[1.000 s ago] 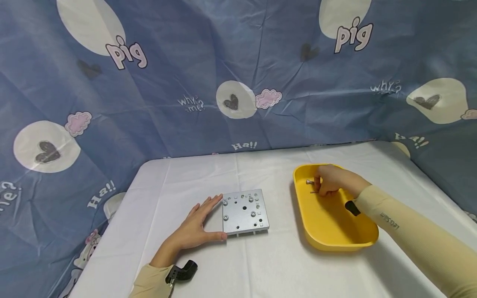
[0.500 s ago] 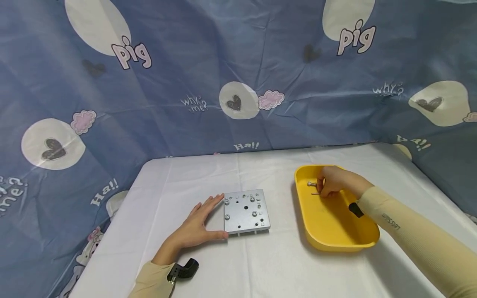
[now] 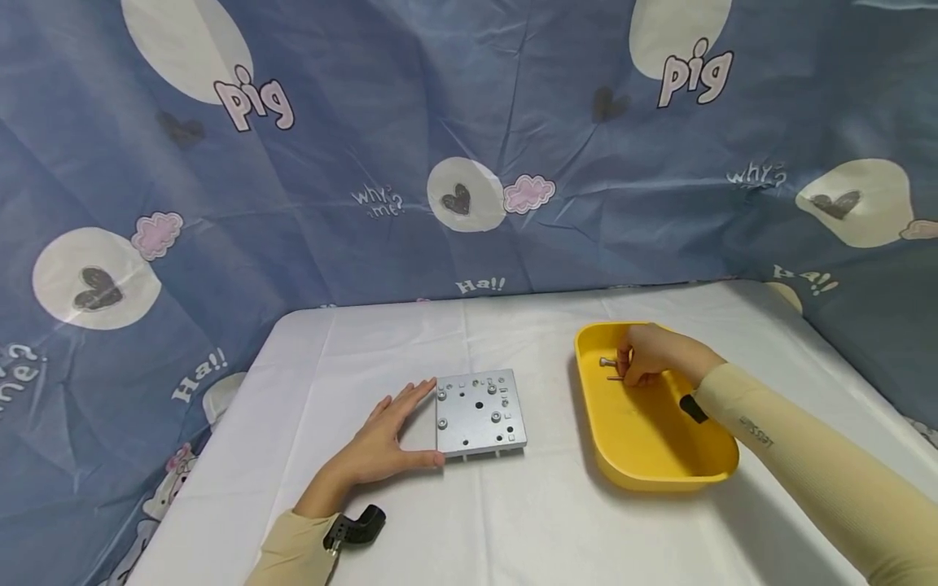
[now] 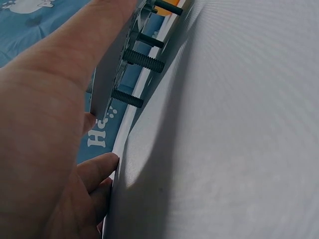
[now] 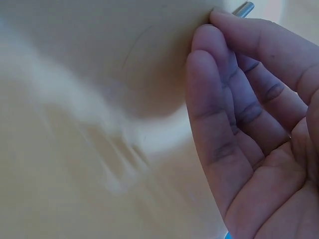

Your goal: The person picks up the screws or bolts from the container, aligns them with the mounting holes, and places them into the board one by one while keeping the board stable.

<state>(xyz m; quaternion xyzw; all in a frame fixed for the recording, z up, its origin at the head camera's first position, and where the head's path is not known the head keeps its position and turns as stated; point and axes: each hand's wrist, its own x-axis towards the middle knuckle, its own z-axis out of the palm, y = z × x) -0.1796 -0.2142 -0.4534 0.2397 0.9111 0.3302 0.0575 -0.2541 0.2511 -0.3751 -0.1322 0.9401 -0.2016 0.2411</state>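
A silver metal plate [image 3: 462, 413] with holes and several bolt heads on top stands on the white table. Threaded bolt shafts [image 4: 144, 60] stick out beneath it in the left wrist view. At its left side lies my left hand [image 3: 381, 443], fingers and thumb spread straight, index fingertip and thumb tip right at the edge. My right hand [image 3: 652, 354] reaches into the yellow tray [image 3: 645, 439], thumb and fingertips pinched together. A threaded screw end [image 5: 244, 9] protrudes by the thumb. Beside those fingertips are a socket-head screw [image 3: 607, 362] and a thinner metal piece [image 3: 614, 378].
The white tablecloth [image 3: 528, 521] spans the space between plate and tray. Behind the table hangs a blue printed curtain [image 3: 352, 252]. The tray's raised wall surrounds my right hand, and that forearm crosses its right rim.
The head view shifts slightly. My right fingers move a little among the screws in the tray. My left hand and the plate keep their places.
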